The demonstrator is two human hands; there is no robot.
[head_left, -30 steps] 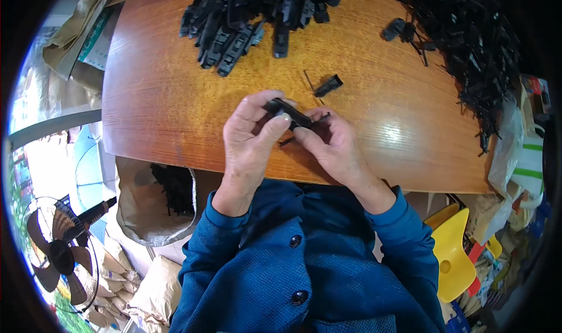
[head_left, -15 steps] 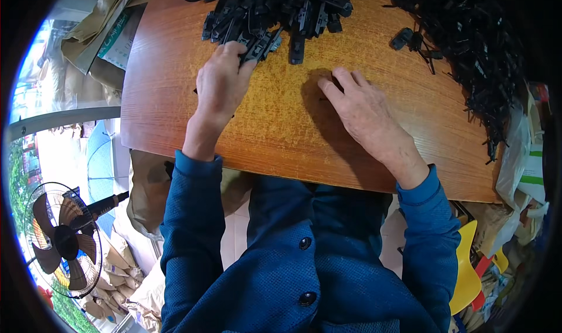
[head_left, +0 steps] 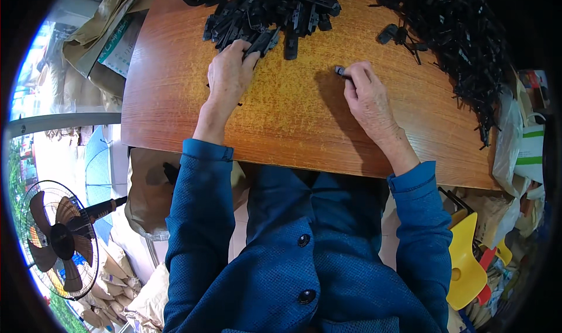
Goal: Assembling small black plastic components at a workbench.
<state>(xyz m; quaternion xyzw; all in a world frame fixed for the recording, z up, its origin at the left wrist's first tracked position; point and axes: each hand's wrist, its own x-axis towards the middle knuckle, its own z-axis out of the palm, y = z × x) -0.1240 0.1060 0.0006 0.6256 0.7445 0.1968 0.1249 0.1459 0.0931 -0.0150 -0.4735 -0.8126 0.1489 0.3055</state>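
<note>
Left hand (head_left: 229, 72) reaches to the heap of long black plastic clips (head_left: 266, 17) at the upper middle of the frame, fingertips closing on one long black clip (head_left: 261, 40) at its near edge. Right hand (head_left: 366, 96) pinches a small dark plastic piece (head_left: 339, 70) on the orange-brown wooden table (head_left: 281, 122). Better to lift one clip clear without dragging neighbours. Half a second earlier, the right hand lay flat and empty.

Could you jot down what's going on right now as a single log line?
left hand: on long black part at pile edge | right hand: pinching small black piece | surface: wooden table
</note>
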